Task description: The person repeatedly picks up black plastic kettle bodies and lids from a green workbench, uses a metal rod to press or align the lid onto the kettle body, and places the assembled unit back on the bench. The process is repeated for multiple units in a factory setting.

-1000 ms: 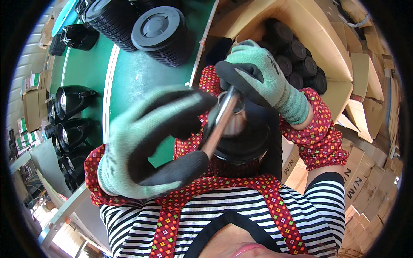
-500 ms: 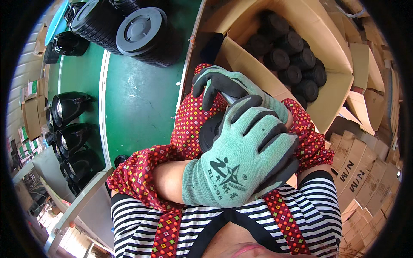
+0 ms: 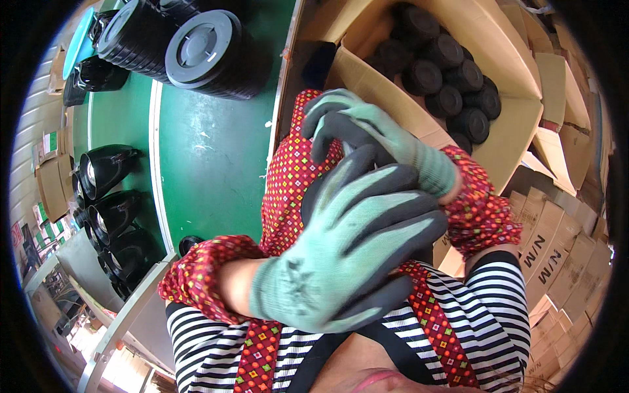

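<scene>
1. Left hand (image 3: 347, 255), in a pale green knit glove with a dark grey coated palm, lies flat across the person's front, fingers spread and stretched toward the right; it covers whatever lies under it, so I cannot tell whether it grips anything.
2. Right hand (image 3: 367, 137), in a matching glove, sits just above the left one with its fingers curled downward; what they close on is hidden, so its grip cannot be told.
3. Both forearms wear red patterned sleeve covers (image 3: 196, 275) over a black-and-white striped shirt.
4. Right of the hands stands an open brown cardboard box (image 3: 517, 124) filled with round black plastic caps (image 3: 445, 78), packed close together.
5. Left of the hands runs a green bench (image 3: 209, 164) with a white stripe.
6. At its far end lie stacks of round black lids with grey centres (image 3: 200, 49).
7. Along its left edge stand glossy black kettle-shaped shells (image 3: 105, 170) in a row.
</scene>
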`<state>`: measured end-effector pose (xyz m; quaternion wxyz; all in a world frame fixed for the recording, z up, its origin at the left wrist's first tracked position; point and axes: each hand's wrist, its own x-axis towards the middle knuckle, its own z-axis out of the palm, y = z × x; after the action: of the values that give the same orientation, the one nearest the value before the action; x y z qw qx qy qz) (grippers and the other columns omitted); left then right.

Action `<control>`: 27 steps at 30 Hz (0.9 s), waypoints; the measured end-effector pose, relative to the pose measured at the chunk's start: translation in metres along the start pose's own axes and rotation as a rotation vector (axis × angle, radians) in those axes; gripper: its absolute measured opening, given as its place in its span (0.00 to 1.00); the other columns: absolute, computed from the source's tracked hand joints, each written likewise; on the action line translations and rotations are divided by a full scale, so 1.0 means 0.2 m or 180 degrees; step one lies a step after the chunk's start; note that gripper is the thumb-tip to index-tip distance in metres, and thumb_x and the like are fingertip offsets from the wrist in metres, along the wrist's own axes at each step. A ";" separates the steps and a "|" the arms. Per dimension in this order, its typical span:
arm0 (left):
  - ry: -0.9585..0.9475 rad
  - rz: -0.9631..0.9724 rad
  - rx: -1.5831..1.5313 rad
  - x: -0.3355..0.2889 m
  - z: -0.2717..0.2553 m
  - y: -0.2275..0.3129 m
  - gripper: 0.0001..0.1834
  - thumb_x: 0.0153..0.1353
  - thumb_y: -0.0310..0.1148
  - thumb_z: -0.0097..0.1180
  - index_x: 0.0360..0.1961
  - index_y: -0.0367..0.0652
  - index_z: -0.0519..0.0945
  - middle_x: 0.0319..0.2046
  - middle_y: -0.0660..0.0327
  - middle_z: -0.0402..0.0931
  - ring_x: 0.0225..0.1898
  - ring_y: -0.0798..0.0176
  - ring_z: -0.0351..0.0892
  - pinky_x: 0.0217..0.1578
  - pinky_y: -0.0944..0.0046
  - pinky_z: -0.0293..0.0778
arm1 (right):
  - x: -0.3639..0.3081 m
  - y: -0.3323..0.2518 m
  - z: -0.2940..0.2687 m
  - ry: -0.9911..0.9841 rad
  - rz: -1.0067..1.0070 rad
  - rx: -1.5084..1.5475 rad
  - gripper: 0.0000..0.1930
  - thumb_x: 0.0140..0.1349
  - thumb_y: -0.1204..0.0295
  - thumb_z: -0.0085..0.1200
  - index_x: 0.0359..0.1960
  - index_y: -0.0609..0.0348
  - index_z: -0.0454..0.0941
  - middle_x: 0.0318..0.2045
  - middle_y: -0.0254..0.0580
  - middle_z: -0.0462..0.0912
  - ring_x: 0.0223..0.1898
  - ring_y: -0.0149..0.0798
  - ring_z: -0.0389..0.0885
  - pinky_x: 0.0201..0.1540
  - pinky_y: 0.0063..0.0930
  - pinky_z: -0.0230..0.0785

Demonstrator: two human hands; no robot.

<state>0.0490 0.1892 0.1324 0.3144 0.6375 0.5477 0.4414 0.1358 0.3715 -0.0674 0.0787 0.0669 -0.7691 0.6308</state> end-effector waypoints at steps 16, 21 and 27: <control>-0.0418 -0.0508 0.2395 0.18 0.01 0.17 0.29 0.61 0.38 0.54 0.57 0.23 0.78 0.57 0.33 0.75 0.65 0.30 0.71 0.68 0.27 0.62 | 0.17 -0.31 -0.04 -0.0001 -0.0286 -0.0627 0.17 0.75 0.65 0.48 0.59 0.61 0.78 0.53 0.51 0.81 0.61 0.54 0.74 0.69 0.49 0.59; -0.0746 -0.1569 0.2753 0.09 -0.10 0.08 0.42 0.64 0.42 0.66 0.70 0.24 0.66 0.64 0.29 0.68 0.65 0.30 0.72 0.65 0.47 0.73 | 0.09 -0.28 0.03 0.0837 -0.0255 -0.1001 0.18 0.68 0.66 0.54 0.56 0.59 0.81 0.42 0.49 0.81 0.47 0.57 0.78 0.54 0.51 0.69; -0.0494 -0.1477 0.1418 -0.19 -0.34 -0.26 0.25 0.67 0.33 0.58 0.62 0.31 0.78 0.46 0.38 0.84 0.45 0.34 0.86 0.49 0.45 0.80 | 0.07 -0.83 -0.09 0.0019 0.0201 -0.2103 0.29 0.59 0.67 0.63 0.63 0.64 0.77 0.40 0.49 0.80 0.40 0.54 0.78 0.47 0.47 0.68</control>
<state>-0.0351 0.1570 0.1066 0.3002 0.5806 0.7357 0.1775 0.1570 0.3568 0.0992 0.0788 0.0121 -0.9335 0.3496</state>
